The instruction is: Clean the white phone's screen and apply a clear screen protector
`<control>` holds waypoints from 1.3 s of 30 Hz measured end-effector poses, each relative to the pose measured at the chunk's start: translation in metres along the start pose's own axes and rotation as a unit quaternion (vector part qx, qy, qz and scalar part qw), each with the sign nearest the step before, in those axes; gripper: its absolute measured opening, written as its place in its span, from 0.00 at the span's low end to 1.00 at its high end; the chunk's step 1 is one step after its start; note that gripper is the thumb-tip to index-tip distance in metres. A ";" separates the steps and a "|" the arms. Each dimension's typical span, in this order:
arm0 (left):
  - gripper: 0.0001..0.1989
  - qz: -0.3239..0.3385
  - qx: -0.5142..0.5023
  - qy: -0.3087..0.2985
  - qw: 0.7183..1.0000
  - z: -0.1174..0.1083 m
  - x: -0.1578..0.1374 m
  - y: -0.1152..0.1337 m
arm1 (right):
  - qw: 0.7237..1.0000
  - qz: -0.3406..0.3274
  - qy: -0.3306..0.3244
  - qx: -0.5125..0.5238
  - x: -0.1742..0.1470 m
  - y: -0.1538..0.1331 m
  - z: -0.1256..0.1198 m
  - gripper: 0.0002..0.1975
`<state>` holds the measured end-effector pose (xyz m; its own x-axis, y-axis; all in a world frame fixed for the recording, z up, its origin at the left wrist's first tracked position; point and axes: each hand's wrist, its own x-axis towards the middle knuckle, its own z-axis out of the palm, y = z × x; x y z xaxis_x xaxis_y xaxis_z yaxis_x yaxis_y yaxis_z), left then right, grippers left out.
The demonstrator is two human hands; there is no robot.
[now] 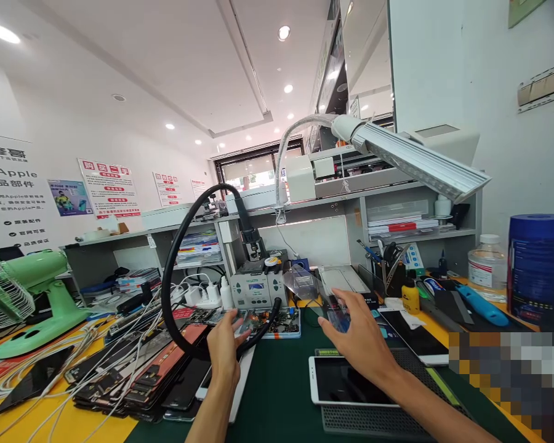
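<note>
My left hand (224, 351) is raised beside the black hose (168, 271) of the grey station (257, 289). Its visible fingers are apart, and I see nothing held in them. Beyond its fingertips lies a tray of small electronic parts (289, 323). My right hand (362, 338) hovers above a white-framed phone (339, 381), thumb and fingers spread. A clear plastic piece (300, 283) shows just past its fingertips; I cannot tell whether they touch. The phone lies face up, dark, on a perforated grey pad (364, 421), partly covered by my right forearm.
Stacked phone screens and parts (143, 375) and loose white cables (80, 344) crowd the left, near a green fan (41, 295). Another white phone (415, 335), a yellow bottle (410, 297) and a tool holder (392, 271) stand right. A lamp (420, 157) hangs overhead.
</note>
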<state>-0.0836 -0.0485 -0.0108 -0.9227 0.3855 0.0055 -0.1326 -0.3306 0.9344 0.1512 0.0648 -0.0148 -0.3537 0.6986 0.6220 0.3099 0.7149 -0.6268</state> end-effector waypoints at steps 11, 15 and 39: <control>0.16 -0.005 0.071 -0.063 0.995 0.003 -0.009 -0.004 | 1.000 -0.001 0.005 -0.004 -0.001 0.000 -0.001 0.28; 0.15 0.012 0.054 -0.032 0.998 0.003 -0.007 -0.004 | 1.000 -0.004 0.005 -0.002 0.000 0.001 0.000 0.29; 0.19 0.075 0.071 -0.125 0.987 0.004 -0.011 -0.005 | 1.000 -0.022 -0.014 0.007 -0.001 -0.003 -0.003 0.28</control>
<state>-0.0718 -0.0475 -0.0145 -0.8078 0.5477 0.2179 0.0664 -0.2827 0.9569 0.1533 0.0623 -0.0121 -0.3909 0.6650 0.6364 0.2810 0.7446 -0.6055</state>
